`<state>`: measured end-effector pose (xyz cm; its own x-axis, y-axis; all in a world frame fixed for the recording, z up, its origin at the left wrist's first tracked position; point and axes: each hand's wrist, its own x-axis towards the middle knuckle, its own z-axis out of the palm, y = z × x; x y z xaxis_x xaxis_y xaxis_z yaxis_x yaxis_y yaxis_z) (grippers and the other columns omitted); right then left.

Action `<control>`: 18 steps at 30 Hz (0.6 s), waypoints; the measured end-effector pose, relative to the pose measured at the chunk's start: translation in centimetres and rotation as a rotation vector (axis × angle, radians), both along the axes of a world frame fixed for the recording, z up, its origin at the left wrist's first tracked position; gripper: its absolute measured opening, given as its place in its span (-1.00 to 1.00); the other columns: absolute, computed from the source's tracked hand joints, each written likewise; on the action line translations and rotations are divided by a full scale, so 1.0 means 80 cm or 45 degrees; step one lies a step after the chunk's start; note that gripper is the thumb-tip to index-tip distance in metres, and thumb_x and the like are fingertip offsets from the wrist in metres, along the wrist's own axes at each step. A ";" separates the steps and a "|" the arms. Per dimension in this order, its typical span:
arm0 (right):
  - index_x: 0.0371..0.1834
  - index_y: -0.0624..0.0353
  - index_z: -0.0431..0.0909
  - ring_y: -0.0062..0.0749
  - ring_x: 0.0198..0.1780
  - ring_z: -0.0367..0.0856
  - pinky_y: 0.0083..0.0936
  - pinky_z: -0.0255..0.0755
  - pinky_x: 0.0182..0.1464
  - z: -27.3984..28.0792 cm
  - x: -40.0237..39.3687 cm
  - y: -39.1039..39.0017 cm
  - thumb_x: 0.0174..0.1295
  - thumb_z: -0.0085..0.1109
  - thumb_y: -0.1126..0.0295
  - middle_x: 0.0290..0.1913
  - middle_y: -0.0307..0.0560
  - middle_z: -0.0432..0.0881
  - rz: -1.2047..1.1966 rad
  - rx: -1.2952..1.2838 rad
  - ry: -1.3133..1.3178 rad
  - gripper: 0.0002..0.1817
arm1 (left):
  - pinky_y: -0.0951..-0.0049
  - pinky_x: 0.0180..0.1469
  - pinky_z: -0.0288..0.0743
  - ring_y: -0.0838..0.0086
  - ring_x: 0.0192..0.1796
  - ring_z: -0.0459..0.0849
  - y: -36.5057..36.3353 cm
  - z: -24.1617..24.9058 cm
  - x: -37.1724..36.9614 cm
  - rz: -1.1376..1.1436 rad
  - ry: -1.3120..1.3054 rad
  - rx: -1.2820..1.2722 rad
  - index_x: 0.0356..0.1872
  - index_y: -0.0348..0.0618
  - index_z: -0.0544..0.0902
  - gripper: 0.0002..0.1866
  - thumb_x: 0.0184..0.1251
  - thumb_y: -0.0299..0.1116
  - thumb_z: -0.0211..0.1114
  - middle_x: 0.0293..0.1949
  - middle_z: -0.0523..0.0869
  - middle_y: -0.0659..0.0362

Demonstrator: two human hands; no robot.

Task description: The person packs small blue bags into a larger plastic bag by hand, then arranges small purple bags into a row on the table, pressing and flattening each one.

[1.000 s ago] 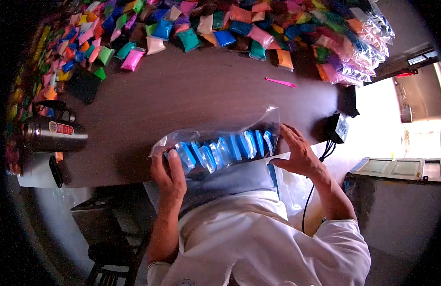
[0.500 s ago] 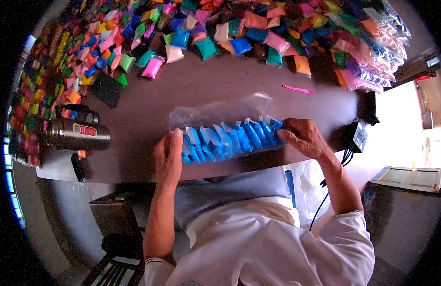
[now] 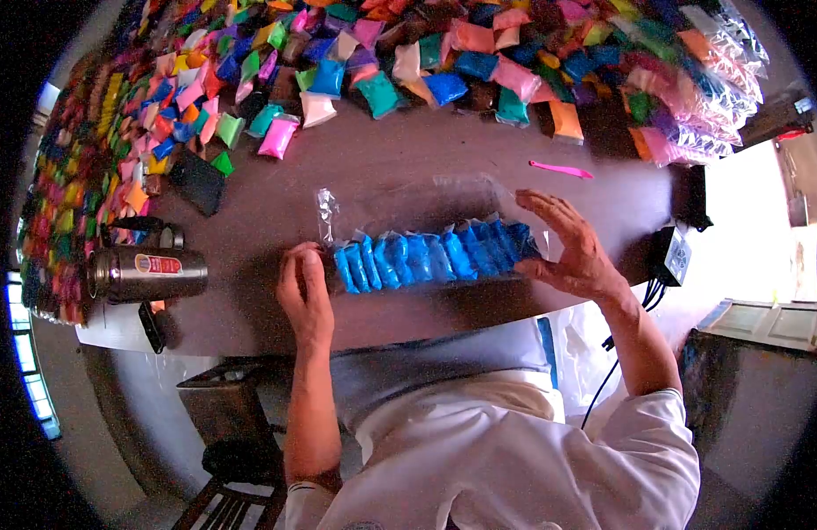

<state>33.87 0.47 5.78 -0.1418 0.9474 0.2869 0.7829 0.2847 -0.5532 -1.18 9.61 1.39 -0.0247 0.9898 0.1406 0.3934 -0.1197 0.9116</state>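
Note:
A clear plastic bag [image 3: 461, 196] lies across the table in front of me, its loose upper part spread flat away from my body. Inside it stands a row of small blue packets [image 3: 417, 262], packed side by side. At the row's left end my left hand [image 3: 305, 287] has its fingers curled together on the bag's edge. My right hand [image 3: 572, 247] is at the other end with fingers spread; its thumb lies by the last blue packet and the other fingers are lifted above the film.
Many colourful packets [image 3: 278, 137] cover the back and left of the table, with filled clear bags [image 3: 691, 110] stacked at back right. A pink stick [image 3: 560, 169] lies beyond my right hand. A steel flask [image 3: 152, 272] and a dark box [image 3: 198, 181] are at left.
My right hand has opened, its fingers lifting off the bag's end. The blue packets now stand in a straighter, tighter row. My left hand stays at the left end, slightly lower.

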 end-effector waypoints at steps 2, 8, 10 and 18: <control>0.16 0.19 0.47 0.05 0.19 0.48 -0.10 0.35 0.22 0.003 -0.012 0.003 -0.01 0.44 0.08 0.14 0.13 0.55 0.061 -0.069 0.048 -0.32 | 0.37 0.11 0.37 0.41 -0.05 0.56 -0.001 -0.005 -0.001 -0.066 0.024 0.088 -0.15 -0.32 0.59 -0.63 0.48 -0.14 0.06 -0.12 0.64 0.11; 0.19 0.28 0.46 0.09 0.20 0.48 -0.13 0.37 0.22 -0.025 0.008 0.019 0.01 0.39 -0.09 0.14 0.19 0.55 0.306 -0.203 0.039 -0.21 | 0.37 0.07 0.41 0.37 -0.03 0.58 -0.002 -0.007 -0.001 -0.033 0.079 0.090 -0.15 -0.31 0.60 -0.72 0.43 -0.25 0.12 -0.12 0.64 0.10; 0.20 0.28 0.45 0.10 0.20 0.48 -0.14 0.36 0.22 0.002 -0.011 0.024 0.02 0.38 -0.09 0.14 0.19 0.54 0.261 -0.155 0.022 -0.21 | 0.37 0.06 0.42 0.36 -0.03 0.59 -0.001 -0.016 -0.003 -0.025 0.107 0.145 -0.15 -0.31 0.60 -0.74 0.42 -0.28 0.14 -0.13 0.64 0.09; 0.24 0.27 0.40 0.09 0.19 0.48 -0.13 0.26 0.30 0.023 -0.101 0.056 0.03 0.36 -0.08 0.14 0.18 0.55 0.282 -0.028 -0.084 -0.19 | 0.37 -0.01 0.45 0.34 -0.11 0.62 0.000 -0.012 0.000 -0.035 0.221 0.277 -0.20 -0.32 0.61 -0.82 0.38 -0.40 0.16 -0.20 0.66 0.09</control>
